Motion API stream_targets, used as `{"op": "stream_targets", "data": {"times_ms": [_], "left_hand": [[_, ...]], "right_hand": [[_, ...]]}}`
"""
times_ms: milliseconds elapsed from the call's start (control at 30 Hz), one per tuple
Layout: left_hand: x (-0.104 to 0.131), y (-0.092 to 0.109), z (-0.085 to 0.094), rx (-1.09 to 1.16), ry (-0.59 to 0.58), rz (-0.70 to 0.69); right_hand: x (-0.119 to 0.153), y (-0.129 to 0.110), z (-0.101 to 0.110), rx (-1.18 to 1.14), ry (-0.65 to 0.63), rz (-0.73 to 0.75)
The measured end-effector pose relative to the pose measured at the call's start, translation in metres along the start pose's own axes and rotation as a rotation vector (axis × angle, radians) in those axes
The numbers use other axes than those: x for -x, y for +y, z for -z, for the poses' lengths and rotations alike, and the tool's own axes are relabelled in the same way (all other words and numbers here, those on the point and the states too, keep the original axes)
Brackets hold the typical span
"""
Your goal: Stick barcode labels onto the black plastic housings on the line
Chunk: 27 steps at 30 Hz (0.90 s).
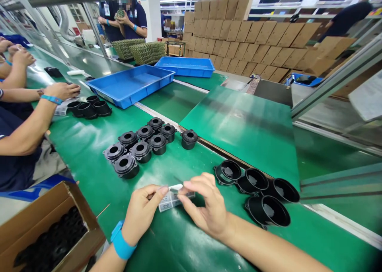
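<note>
My left hand (142,211), with a blue band at the wrist, is closed, thumb and fingers pinching the left edge of a small white sheet of labels (167,203). Over the sheet's right side, my right hand (205,202) holds thumb and forefinger pinched together. A thin greyish piece shows at its fingertips, too small and blurred to name. Beyond my hands stand several black round housings (141,149) with a hole in the top, and a single one (189,139) apart. Several open black cups (267,210) lie to the right of my right hand.
Blue trays (131,87) stand across the green table (209,160). A raised green board (247,124) covers part of the far side. An open carton (80,212) of black parts is at lower left. A co-worker's hand (61,90) is near more black cups (89,108).
</note>
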<state>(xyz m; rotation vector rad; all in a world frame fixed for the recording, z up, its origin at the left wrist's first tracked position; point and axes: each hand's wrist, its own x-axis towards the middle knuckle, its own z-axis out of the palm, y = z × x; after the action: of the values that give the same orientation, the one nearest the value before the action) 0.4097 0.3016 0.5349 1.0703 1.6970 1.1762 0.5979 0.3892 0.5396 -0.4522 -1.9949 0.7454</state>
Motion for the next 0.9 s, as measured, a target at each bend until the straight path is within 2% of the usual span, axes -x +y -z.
{"op": "stream_targets", "data": {"times_ms": [67,267,433,567,733,900], "left_hand": [[0.0,0.0,0.0,-0.008,-0.005,-0.007],[0.001,-0.006,-0.002,-0.037,-0.001,-0.035],[0.002,-0.005,-0.001,-0.029,-0.081,-0.065],[0.003,-0.001,-0.001,-0.045,-0.139,-0.104],[0.006,0.0,-0.002,-0.189,-0.127,-0.177],[0.018,0.005,-0.001,-0.176,-0.103,-0.267]], "right_hand": [[-0.001,-0.002,-0.001,0.012,-0.01,0.013],[-0.013,0.002,-0.012,-0.01,-0.146,-0.038],[-0.009,0.004,-0.017,-0.103,-0.132,-0.067],[-0.005,0.001,-0.02,-0.216,-0.031,-0.172],[-0.01,-0.004,-0.016,-0.486,0.218,-0.366],[-0.023,-0.02,0.011,-0.505,0.392,-0.32]]}}
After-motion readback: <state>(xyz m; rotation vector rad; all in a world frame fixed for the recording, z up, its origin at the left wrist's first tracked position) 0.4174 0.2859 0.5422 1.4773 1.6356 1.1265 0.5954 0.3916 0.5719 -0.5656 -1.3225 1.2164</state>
